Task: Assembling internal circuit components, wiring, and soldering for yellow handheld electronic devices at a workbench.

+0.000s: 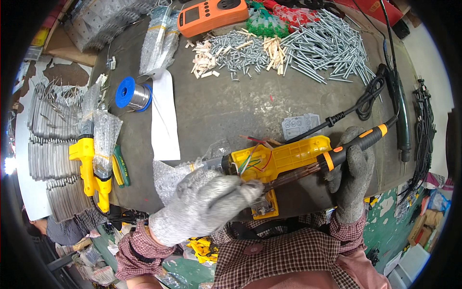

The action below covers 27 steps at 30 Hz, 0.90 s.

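Note:
A soldering iron (360, 145) with a black and orange handle is gripped in my gloved right hand (357, 176); its dark metal shaft points left. Beneath it lies an opened yellow plastic tool housing (298, 156), with thin red, green and white wires (255, 161) loose inside. My gloved left hand (204, 202), smeared by motion, is at the housing's near side. Its fingers look pressed together close to the iron's tip; what they hold, if anything, is hidden. Just below those fingers is a smaller yellow part (266, 207). Bubble wrap (168, 180) lies left of the housing.
A blue solder spool (126, 92), green-handled pliers (121, 166) and a yellow tool (88, 164) stand at left beside stacked metal tubes (55, 159). Behind are screws (327, 45), wooden pieces (204, 58) and an orange meter (211, 17). A black cable (368, 98) lies at right.

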### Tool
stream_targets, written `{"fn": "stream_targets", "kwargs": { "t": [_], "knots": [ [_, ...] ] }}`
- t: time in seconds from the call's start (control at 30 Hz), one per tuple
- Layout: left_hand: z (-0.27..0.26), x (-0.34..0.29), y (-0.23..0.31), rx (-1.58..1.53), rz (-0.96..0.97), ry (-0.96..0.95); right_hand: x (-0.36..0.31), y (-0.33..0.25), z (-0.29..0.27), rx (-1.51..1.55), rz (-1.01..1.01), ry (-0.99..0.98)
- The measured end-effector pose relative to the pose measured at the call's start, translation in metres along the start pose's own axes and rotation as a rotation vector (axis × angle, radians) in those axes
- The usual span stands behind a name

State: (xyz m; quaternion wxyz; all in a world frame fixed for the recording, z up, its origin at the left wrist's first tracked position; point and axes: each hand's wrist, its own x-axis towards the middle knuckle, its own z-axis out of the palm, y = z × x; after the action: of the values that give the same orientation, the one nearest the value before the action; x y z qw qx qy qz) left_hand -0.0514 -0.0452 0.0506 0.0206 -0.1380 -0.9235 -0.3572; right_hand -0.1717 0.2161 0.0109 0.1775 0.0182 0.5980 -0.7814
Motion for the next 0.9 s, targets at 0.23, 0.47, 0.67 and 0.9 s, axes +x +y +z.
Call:
{"fn": "stream_targets", "kwargs": {
  "t": [0.23, 0.47, 0.67, 0.9],
  "knots": [
    [-0.013, 0.014, 0.006, 0.100, 0.005, -0.086, 0.002, -0.001, 0.002, 0.003, 0.004, -0.016],
    [-0.005, 0.018, -0.001, 0.160, -0.018, -0.142, 0.004, 0.002, 0.007, -0.018, -0.067, 0.040],
    [-0.013, 0.026, 0.004, 0.167, -0.042, -0.273, 0.004, 0.005, 0.004, -0.005, -0.070, 0.032],
    [-0.013, 0.028, 0.006, 0.175, -0.035, -0.307, 0.006, 0.005, 0.006, -0.004, -0.086, 0.021]
  ]
}}
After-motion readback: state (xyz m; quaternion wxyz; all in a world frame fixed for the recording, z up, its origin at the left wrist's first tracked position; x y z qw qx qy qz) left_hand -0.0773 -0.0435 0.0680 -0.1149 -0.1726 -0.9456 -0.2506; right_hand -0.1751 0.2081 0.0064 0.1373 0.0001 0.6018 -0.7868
